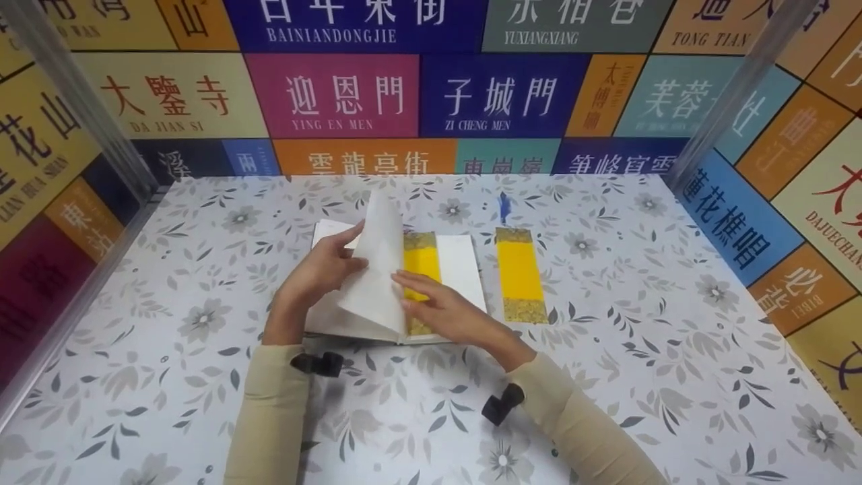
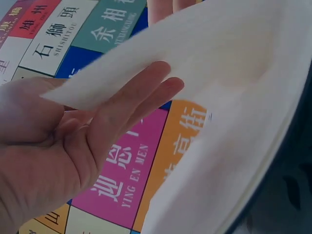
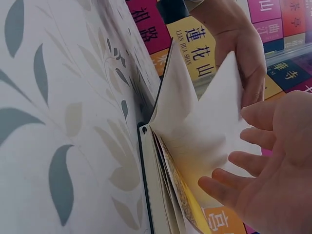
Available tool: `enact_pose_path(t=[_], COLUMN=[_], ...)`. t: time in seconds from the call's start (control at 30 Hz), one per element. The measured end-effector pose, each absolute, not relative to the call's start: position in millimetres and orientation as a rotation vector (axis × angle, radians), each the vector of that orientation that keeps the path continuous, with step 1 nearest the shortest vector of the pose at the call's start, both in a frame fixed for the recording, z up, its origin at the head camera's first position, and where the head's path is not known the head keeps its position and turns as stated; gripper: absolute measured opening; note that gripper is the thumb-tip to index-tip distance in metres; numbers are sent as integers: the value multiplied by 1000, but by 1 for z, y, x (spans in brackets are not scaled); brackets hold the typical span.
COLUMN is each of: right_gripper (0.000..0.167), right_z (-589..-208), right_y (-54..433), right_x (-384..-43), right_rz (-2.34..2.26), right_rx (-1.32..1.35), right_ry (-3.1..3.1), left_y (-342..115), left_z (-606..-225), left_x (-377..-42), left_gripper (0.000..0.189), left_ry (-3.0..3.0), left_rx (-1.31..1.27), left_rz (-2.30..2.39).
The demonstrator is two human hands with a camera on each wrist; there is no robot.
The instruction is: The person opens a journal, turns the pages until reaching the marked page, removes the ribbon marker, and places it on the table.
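White page (image 1: 378,252) rising from the book (image 1: 465,266) — between the left hand's (image 1: 322,266) fingers; right hand's (image 1: 448,311) extended, empty — yellow strip (image 1: 520,275) toward the surface's (image 1: 660,377) right edge.

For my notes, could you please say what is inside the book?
A yellow strip with speckled ends lies inside, partly hidden by the right hand; anything under that strip is covered.

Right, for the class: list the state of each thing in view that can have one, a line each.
Book, open on the table.
Page, raised and curved.
Left hand, fingers straight, touching the page.
Right hand, fingers extended beside the page.
Yellow strip in the book, on the right-hand side, partly covered.
Yellow strip on the table, lying flat, uncovered.
Blue item, too blurred to tell.
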State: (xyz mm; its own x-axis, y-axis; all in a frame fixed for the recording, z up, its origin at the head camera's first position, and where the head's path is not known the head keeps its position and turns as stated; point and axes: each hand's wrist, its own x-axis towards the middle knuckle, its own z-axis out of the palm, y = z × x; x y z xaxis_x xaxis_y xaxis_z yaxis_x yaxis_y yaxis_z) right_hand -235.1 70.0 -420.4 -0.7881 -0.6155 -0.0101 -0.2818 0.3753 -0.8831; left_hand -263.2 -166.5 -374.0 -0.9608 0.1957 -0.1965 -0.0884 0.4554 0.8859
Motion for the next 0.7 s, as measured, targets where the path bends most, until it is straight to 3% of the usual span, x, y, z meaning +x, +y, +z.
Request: enact_pose_path(t=[0.7], right_gripper=[37], right_z=[-440], right_y=[89], right_x=[-260], right_rz=[-1599], right_rx=[-673], right_ry=[2389], left_y=[-190], left_z=[-377], left_x=[-265], left_gripper=[69], left_ry=[2630], left_rx=[-21], left_rz=[1241])
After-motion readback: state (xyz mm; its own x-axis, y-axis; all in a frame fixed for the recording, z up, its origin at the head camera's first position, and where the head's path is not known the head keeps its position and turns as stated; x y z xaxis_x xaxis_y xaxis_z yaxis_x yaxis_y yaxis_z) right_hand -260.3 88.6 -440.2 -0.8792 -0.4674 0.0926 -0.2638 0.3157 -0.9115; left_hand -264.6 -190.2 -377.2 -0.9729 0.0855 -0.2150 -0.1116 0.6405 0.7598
